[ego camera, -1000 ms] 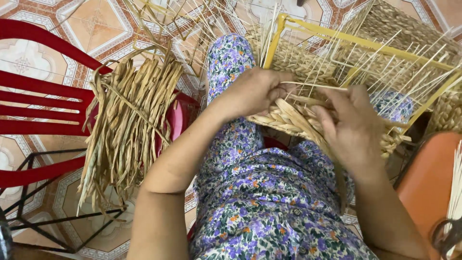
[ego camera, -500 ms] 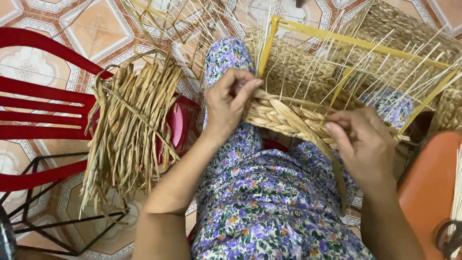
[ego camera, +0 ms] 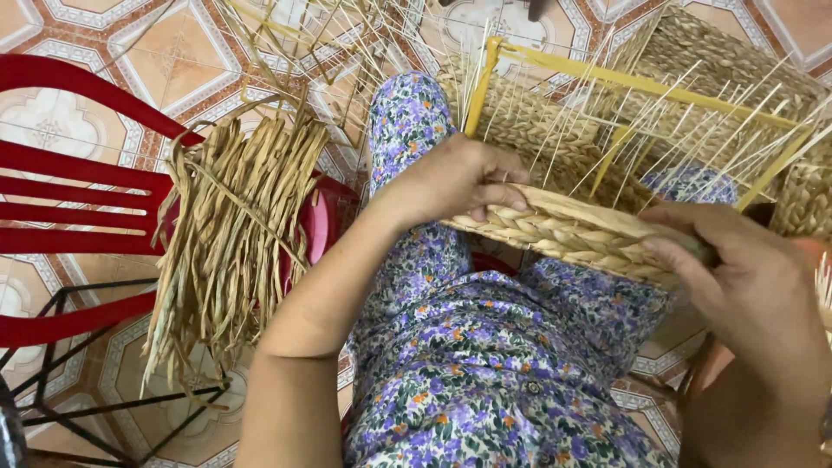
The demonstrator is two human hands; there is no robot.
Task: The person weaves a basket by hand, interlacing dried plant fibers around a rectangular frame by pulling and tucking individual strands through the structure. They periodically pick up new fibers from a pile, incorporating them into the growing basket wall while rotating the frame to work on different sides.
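A half-woven basket (ego camera: 563, 230) of dried straw on a yellow frame (ego camera: 607, 80) rests across my lap, thin upright stakes sticking out of it. My left hand (ego camera: 455, 178) grips the left end of the woven near edge, fingers curled over the braid. At the right end, my right hand (ego camera: 737, 269) is closed on a flat straw strand and the same braided edge. My legs in a purple flowered garment (ego camera: 485, 347) lie under the basket.
A bundle of dried straw strands (ego camera: 234, 234) hangs over a red plastic chair (ego camera: 78, 204) at my left. A black metal frame (ego camera: 95, 390) stands below it on the patterned tile floor (ego camera: 113, 52). An orange object (ego camera: 719, 364) sits at the right.
My left hand has shifted left along the basket edge and closed over it. My right hand moved right and down, pulling the strand flat. The view has drawn closer to the weave.
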